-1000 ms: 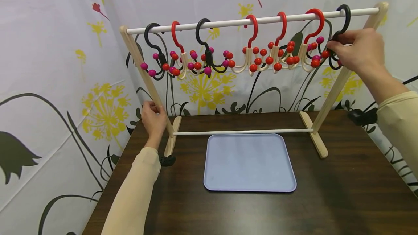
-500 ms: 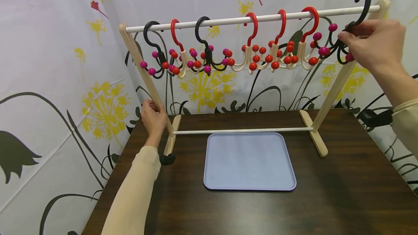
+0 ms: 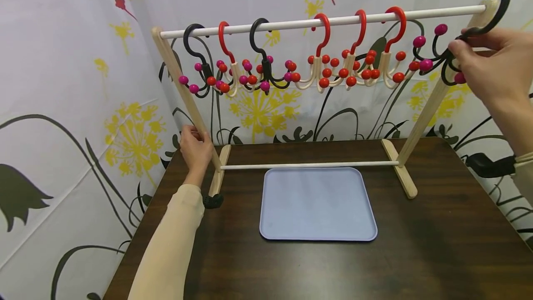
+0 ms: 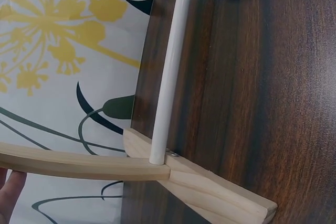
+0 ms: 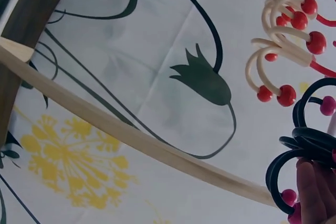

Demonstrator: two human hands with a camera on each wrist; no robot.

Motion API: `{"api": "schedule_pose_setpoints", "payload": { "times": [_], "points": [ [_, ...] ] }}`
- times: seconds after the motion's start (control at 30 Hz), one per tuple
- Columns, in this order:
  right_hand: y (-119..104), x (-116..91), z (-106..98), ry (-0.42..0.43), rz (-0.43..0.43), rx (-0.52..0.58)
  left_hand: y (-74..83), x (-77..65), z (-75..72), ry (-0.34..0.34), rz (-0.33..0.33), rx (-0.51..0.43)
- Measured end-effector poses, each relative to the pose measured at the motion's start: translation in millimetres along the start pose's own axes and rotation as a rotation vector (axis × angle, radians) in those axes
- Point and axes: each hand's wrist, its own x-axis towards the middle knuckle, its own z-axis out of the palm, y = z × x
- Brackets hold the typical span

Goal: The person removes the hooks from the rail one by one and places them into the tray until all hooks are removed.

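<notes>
My right hand (image 3: 501, 68) pinches a black multi-pronged hanger (image 3: 505, 6) with magenta ball tips at its neck. Its hook is off the white rail (image 3: 291, 25), overlapping the top of the right post in the head view. In the right wrist view the hanger's black prongs (image 5: 310, 135) curl above my fingertips. My left hand (image 3: 195, 149) holds the left post (image 3: 179, 75) of the wooden rack low down; only fingertips (image 4: 10, 195) show in the left wrist view. Still hanging are black hangers (image 3: 265, 66) and red-hooked cream hangers (image 3: 318, 61), with red and magenta balls.
A pale blue tray (image 3: 318, 205) lies on the dark wooden table (image 3: 233, 263), just in front of the rack's lower bar (image 3: 308, 165). The rack's feet (image 3: 399, 170) stand at either side. A patterned curtain (image 3: 83, 82) hangs behind.
My right hand has lifted the black hanger off the rail's right end and carried it up and to the right, tilting it. My left hand stays on the post.
</notes>
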Motion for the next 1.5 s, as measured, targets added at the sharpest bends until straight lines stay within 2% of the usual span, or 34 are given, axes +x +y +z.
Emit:
{"api": "schedule_pose_setpoints", "payload": {
  "times": [0.2, 0.37, 0.5, 0.63, 0.77, 0.97, 1.23, 1.5],
  "points": [
    [18.6, -21.8, 0.0, 0.064, 0.038, 0.002, -3.8, 2.1, 0.5, 0.001, 0.01, -0.008],
    [45.2, -46.3, 10.1, 0.062, 0.058, 0.003, -4.9, 1.1, 1.7, -0.003, 0.001, -0.012],
    [72.1, -72.5, 30.0, -0.003, 0.036, 0.001, -6.1, -0.4, 2.2, -0.006, 0.003, -0.01],
    [94.2, -105.4, 55.4, -0.123, -0.008, -0.046, -7.2, -1.9, 2.3, -0.019, 0.004, -0.004],
    [107.4, -137.8, 85.0, -0.239, -0.033, -0.085, -7.0, -1.8, 0.4, -0.011, -0.007, -0.001],
    [123.4, -173.3, 124.7, -0.35, -0.028, -0.086, -5.1, 0.3, -1.4, -0.02, -0.001, -0.004],
    [134.0, -191.1, 155.3, -0.428, -0.043, -0.119, -4.5, 0.7, 0.6, -0.021, 0.007, -0.018],
    [130.1, -195.3, 167.3, -0.486, -0.017, -0.18, -5.7, 2.0, 1.7, -0.027, 0.014, -0.022]
  ]
}}
